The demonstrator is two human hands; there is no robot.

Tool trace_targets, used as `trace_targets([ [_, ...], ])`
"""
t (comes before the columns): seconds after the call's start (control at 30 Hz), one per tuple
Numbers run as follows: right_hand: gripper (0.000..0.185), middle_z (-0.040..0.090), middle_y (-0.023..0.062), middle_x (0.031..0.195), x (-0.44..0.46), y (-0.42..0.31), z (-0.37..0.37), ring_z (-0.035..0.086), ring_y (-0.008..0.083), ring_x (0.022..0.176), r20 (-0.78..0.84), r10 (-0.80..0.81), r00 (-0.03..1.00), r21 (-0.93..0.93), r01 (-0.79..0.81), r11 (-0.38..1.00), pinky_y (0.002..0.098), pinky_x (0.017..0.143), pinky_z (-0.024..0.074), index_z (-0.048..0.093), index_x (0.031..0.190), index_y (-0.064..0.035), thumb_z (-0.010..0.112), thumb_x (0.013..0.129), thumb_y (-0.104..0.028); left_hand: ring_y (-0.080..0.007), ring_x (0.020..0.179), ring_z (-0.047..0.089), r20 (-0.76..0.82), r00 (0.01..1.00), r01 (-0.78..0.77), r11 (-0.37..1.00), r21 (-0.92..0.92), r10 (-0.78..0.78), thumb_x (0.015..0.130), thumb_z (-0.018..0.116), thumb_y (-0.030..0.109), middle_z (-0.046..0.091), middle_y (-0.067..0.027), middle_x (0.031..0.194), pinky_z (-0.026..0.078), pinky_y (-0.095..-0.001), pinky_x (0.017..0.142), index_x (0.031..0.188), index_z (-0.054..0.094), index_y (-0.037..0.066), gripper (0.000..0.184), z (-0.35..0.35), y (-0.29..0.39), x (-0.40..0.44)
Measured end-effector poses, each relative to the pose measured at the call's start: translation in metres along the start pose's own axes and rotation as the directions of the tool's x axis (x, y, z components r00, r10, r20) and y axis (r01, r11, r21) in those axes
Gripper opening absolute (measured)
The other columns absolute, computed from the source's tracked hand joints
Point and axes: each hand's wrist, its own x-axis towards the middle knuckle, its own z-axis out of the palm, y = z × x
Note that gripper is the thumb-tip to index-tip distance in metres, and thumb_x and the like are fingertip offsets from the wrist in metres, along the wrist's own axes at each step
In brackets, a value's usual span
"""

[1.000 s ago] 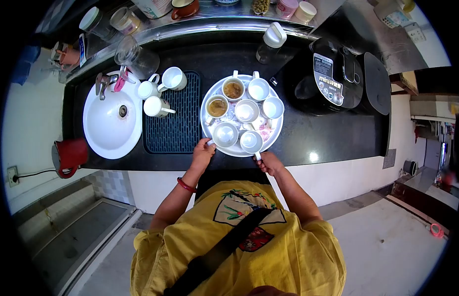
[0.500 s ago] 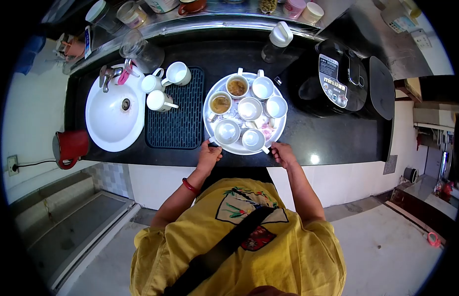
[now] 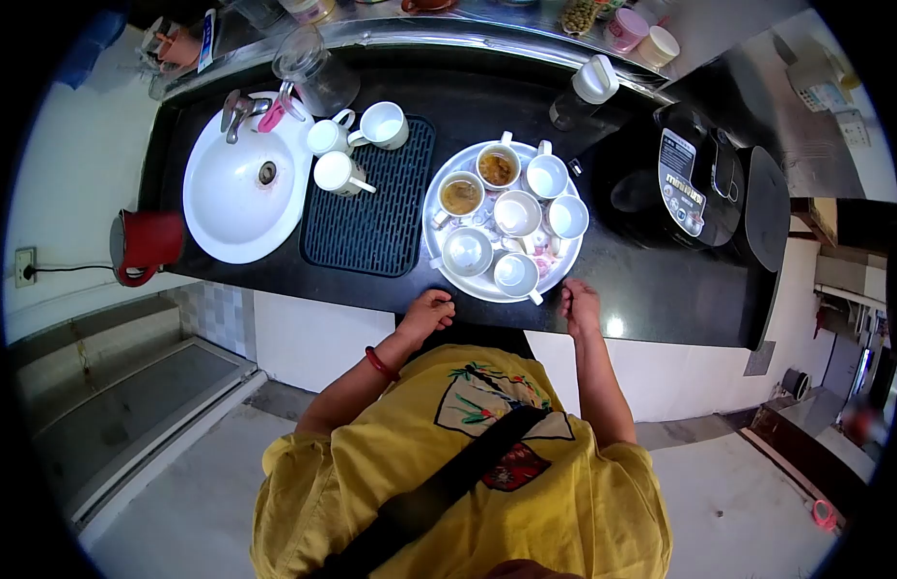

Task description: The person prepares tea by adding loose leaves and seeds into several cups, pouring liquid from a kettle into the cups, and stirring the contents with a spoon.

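Observation:
My left hand (image 3: 431, 314) is at the counter's front edge, just below and left of a round tray (image 3: 568, 253). Its fingers are curled in, with nothing visible in them. My right hand (image 3: 581, 304) is by the tray's lower right side, fingers also curled and apparently apart from the rim. Several white cups stand on the tray. A cup at the back (image 3: 499, 167) and a cup on the left (image 3: 460, 196) contain something brown. Nearest my right hand is a front cup (image 3: 516, 276), its handle pointing toward me.
On the left are a white sink (image 3: 207, 217) and a black drying mat (image 3: 357, 241) with white mugs (image 3: 340, 174) at its back. A red kettle (image 3: 149, 243) stands at the left edge. A lidded bottle (image 3: 584, 92) and a black appliance (image 3: 675, 183) are behind and right.
Both hands have come away from the tray's rim, the left one moving down toward the counter's edge. The view has turned slightly. The cups keep their places on the tray.

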Motion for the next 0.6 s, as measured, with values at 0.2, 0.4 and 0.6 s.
trace_targets([
  [0.2, 0.009, 0.048, -0.0017, 0.058, -0.072, -0.056, 0.041, 0.040, 0.0061, 0.044, 0.070, -0.278, 0.958, 0.114, 0.269, 0.956, 0.0205, 0.039, 0.0343, 0.055, 0.082, -0.0052, 0.054, 0.084, -0.014, -0.0110, 0.068, 0.054, 0.036, 0.999, 0.005, 1.000, -0.006, -0.005, 0.082, 0.057, 0.019, 0.058, -0.0031, 0.085, 0.044, -0.0240, 0.060, 0.102, 0.051, 0.006, 0.025, -0.004, -0.001, 0.000],
  [0.4, 0.017, 0.058, 0.0050, 0.071, -0.192, -0.129, 0.087, 0.054, 0.0110, 0.056, 0.650, -0.740, 0.174, 0.190, 0.905, 0.380, 0.0231, 0.049, 0.0419, 0.059, 0.090, -0.0004, 0.064, 0.074, -0.001, -0.0111, 0.068, 0.055, 0.028, 1.000, 0.011, 0.998, 0.064, -0.013, 0.082, 0.056, 0.019, 0.058, -0.0032, 0.085, 0.044, -0.0237, 0.060, 0.100, 0.053, 0.005, 0.023, 0.000, 0.004, 0.000],
  [0.6, 0.014, 0.056, 0.0052, 0.068, -0.278, -0.175, 0.115, 0.055, 0.0157, 0.057, 0.512, -0.667, -0.542, 0.448, 0.830, -0.331, 0.0247, 0.047, 0.0459, 0.065, 0.079, -0.0057, 0.064, 0.068, -0.014, -0.0113, 0.068, 0.056, 0.029, 0.999, 0.012, 0.998, 0.067, -0.014, 0.084, 0.057, 0.018, 0.060, -0.0038, 0.084, 0.045, -0.0233, 0.061, 0.099, 0.054, 0.005, 0.020, 0.005, 0.001, -0.002],
])
